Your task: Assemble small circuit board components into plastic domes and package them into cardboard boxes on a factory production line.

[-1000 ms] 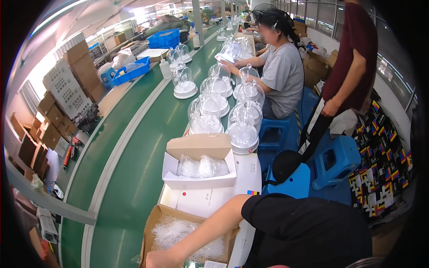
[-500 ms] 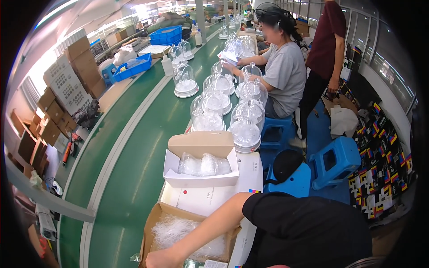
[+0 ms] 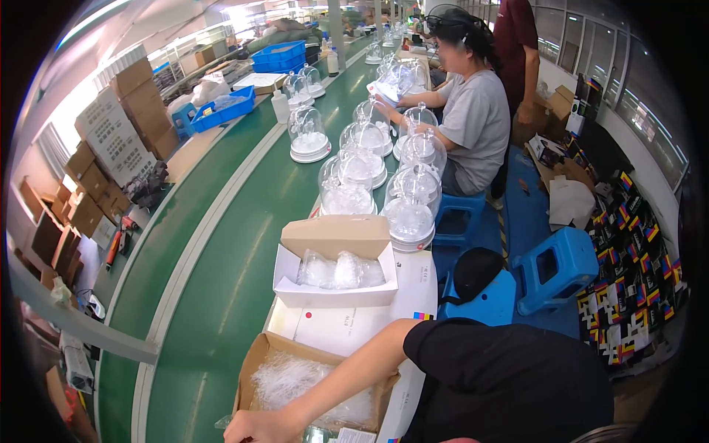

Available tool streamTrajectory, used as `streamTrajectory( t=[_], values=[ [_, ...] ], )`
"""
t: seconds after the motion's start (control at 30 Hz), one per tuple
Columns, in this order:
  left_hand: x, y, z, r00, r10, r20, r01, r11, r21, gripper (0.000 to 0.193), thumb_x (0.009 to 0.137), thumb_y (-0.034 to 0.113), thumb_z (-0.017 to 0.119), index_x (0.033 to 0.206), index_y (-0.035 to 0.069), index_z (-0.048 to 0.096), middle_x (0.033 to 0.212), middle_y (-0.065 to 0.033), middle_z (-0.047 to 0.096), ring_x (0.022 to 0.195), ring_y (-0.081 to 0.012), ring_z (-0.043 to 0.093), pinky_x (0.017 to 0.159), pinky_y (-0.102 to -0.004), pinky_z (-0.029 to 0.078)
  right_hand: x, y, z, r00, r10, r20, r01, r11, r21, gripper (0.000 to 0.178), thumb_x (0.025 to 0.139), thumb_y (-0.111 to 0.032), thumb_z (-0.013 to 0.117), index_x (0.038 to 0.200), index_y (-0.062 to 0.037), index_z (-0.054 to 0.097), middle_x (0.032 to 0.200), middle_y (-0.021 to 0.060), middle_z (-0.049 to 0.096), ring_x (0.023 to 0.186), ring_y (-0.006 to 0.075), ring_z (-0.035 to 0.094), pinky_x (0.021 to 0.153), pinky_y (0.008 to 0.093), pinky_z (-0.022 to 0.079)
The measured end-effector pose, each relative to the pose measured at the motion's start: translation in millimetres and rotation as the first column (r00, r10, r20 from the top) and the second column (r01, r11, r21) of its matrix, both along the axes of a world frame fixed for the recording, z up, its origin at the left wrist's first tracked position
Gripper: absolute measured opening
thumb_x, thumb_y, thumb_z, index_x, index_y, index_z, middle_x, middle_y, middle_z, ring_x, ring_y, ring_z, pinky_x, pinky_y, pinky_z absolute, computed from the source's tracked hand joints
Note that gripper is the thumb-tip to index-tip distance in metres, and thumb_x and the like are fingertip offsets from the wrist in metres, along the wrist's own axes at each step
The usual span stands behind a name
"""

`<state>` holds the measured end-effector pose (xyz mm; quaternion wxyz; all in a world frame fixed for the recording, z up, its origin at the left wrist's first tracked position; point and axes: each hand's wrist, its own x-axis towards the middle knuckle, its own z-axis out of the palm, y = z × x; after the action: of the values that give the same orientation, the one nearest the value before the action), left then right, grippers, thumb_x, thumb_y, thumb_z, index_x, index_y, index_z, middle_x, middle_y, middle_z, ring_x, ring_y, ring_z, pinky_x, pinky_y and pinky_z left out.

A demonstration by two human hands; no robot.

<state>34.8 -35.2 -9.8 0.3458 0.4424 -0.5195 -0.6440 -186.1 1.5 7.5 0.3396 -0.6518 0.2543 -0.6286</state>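
Note:
My right arm, in a black short sleeve, reaches left across an open brown cardboard box [image 3: 255, 354]. White shredded filler [image 3: 295, 380] fills much of that box. My right hand [image 3: 262, 426] is over its near left corner, back of the hand up; the fingers run down past the lower edge, so their grip is hidden. A piece of clear plastic [image 3: 222, 421] shows beside the knuckles. Just beyond stands an open white box [image 3: 336, 297] with bubble-wrapped items [image 3: 340, 271] in it. My left hand is out of sight.
Several clear glass domes on white bases [image 3: 410, 221] line the table beyond the boxes. A green conveyor belt [image 3: 229, 273] runs along the left. A seated co-worker in grey [image 3: 476, 118] handles a white item. Blue stools [image 3: 554, 266] and stacked printed boxes [image 3: 628, 273] are at right.
My right hand has shifted slightly left over the box corner. The standing person in dark red has moved farther back. The seated co-worker's white item is tilted differently.

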Motion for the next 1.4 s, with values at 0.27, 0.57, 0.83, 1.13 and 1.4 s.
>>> streamTrajectory(
  t=[0.27,0.57,0.83,1.13,1.4],
  values=[
    [6,-5,-8,0.988,0.100,-0.117,-0.072,0.972,0.223,0.027,0.093,0.005,0.045,0.118,0.000,0.056,0.105,-0.0158,0.065,0.093,-0.0251,0.065,0.081,-0.0351,0.056,10,2,-5,0.997,0.037,0.061,-0.034,0.998,-0.053,0.024,0.097,-0.020,0.057,0.094,0.0010,0.069,0.095,0.0108,0.072,0.079,0.0189,0.069,0.066,0.0280,0.054],
    [-20,13,17,0.994,0.075,0.085,-0.067,0.994,-0.091,0.028,0.094,0.005,0.045,0.119,0.000,0.056,0.105,-0.0149,0.065,0.094,-0.0243,0.065,0.082,-0.0349,0.056,15,-7,-12,0.984,-0.006,0.181,0.027,0.993,-0.114,0.033,0.101,-0.022,0.049,0.091,0.0047,0.065,0.088,0.0111,0.071,0.072,0.0177,0.068,0.057,0.0266,0.051],
    [-9,9,-3,0.988,-0.001,0.158,0.053,0.945,-0.322,0.025,0.095,0.004,0.056,0.119,-0.003,0.058,0.102,-0.0091,0.065,0.093,-0.0148,0.061,0.083,-0.0263,0.050,8,-12,-19,0.929,0.222,0.297,-0.326,0.872,0.366,0.033,0.100,-0.026,0.048,0.095,0.0027,0.064,0.079,0.0060,0.068,0.071,0.0124,0.067,0.051,0.0224,0.046],
    [-21,15,14,0.994,-0.027,0.106,0.060,0.945,-0.323,0.024,0.097,0.010,0.058,0.117,-0.003,0.057,0.108,-0.0099,0.064,0.096,-0.0143,0.060,0.083,-0.0255,0.050,7,-3,-12,0.933,0.291,0.213,-0.346,0.889,0.301,0.027,0.098,-0.014,0.044,0.094,0.0043,0.063,0.106,0.0164,0.069,0.094,0.0226,0.067,0.077,0.0327,0.053],
    [-14,9,18,0.975,0.095,-0.199,-0.103,0.994,-0.032,0.013,0.098,0.008,0.052,0.110,0.005,0.054,0.102,-0.0069,0.060,0.088,-0.0152,0.058,0.076,-0.0267,0.049,13,1,-6,0.960,0.245,0.133,-0.278,0.879,0.388,0.015,0.091,-0.004,0.053,0.098,0.0036,0.064,0.100,0.0117,0.071,0.089,0.0185,0.067,0.077,0.0299,0.054]
  ],
)
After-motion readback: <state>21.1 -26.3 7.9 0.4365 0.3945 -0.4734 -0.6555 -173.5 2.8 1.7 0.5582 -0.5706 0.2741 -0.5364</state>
